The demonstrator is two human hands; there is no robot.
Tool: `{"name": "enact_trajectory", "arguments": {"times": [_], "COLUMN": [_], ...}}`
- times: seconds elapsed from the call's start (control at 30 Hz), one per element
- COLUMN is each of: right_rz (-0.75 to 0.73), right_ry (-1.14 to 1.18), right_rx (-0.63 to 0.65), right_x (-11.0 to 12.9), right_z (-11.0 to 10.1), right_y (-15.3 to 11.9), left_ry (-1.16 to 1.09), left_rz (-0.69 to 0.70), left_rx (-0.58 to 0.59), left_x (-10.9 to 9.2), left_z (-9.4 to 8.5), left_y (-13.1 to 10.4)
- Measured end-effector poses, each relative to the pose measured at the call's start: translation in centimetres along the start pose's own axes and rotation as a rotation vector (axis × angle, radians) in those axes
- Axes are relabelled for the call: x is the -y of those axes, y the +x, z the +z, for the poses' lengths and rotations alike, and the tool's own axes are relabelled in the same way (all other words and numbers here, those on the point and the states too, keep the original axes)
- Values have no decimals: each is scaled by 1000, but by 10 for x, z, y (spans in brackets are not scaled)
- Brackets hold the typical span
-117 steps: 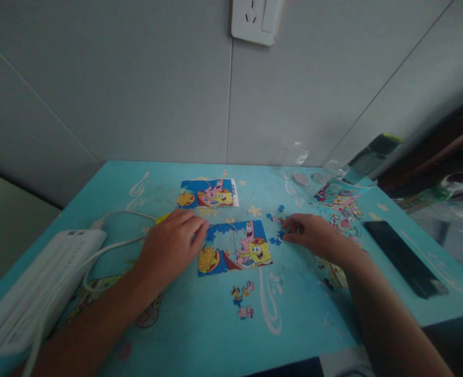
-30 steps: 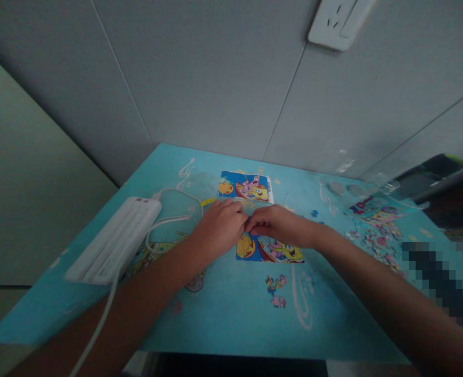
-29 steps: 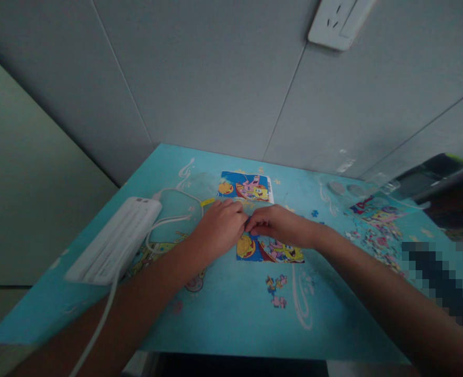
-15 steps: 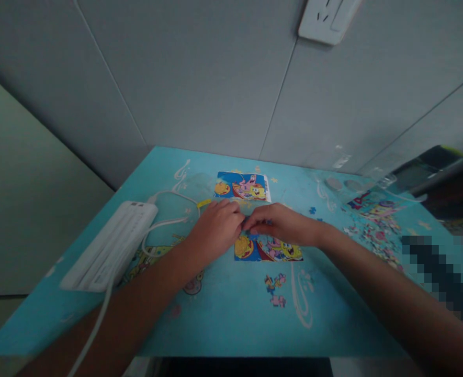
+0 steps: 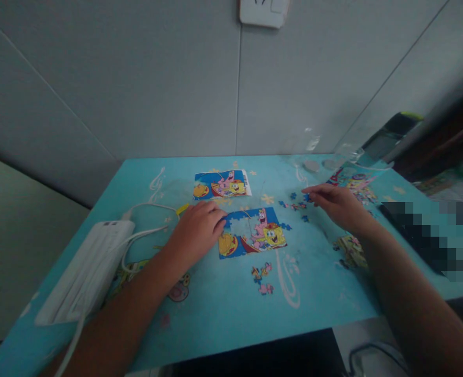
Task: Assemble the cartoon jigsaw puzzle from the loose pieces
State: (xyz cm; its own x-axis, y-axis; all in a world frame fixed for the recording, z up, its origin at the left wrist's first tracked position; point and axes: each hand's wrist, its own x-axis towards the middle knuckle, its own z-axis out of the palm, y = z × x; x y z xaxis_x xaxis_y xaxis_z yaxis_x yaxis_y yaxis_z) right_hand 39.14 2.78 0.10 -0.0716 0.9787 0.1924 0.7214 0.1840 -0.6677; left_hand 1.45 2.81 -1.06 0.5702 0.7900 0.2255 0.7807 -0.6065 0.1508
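Note:
A partly assembled cartoon puzzle (image 5: 272,235) lies mid-table, with a gap in its upper left part. My left hand (image 5: 202,225) rests at the puzzle's upper left edge, fingers bent together; anything under them is hidden. My right hand (image 5: 333,201) is at the right, its fingertips pinched at a small blue puzzle piece (image 5: 307,197). Several loose blue pieces (image 5: 293,196) lie beside those fingertips. Behind the puzzle is a reference picture card (image 5: 223,184) with the same cartoon. A few loose pieces (image 5: 266,289) are in front of the puzzle.
A white power strip (image 5: 86,267) with cables lies on the left of the turquoise table (image 5: 215,319). At the right are a heap of pieces (image 5: 366,193), a small stack of pieces (image 5: 352,250) and clear plastic packaging (image 5: 349,153). A wall socket (image 5: 263,13) hangs above.
My right hand has moved from the puzzle to the loose blue pieces at the right, uncovering the puzzle. My left hand stays at the puzzle's edge. The view has shifted to the right.

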Motion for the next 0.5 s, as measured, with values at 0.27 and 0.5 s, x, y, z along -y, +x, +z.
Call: {"name": "enact_trajectory", "arguments": {"times": [0.27,0.5], "right_rz": [-83,-84], "right_ry": [-3,89], "right_rx": [134,104], "right_x": [1,18], "right_z": [-10,-4], "right_y": [-1,-6], "left_ry": [-44,-76], "left_rz": [4,8], "left_rx": [-9,-15], "left_x": [10,12], "left_z": [8,10], "left_y": [1,1]}}
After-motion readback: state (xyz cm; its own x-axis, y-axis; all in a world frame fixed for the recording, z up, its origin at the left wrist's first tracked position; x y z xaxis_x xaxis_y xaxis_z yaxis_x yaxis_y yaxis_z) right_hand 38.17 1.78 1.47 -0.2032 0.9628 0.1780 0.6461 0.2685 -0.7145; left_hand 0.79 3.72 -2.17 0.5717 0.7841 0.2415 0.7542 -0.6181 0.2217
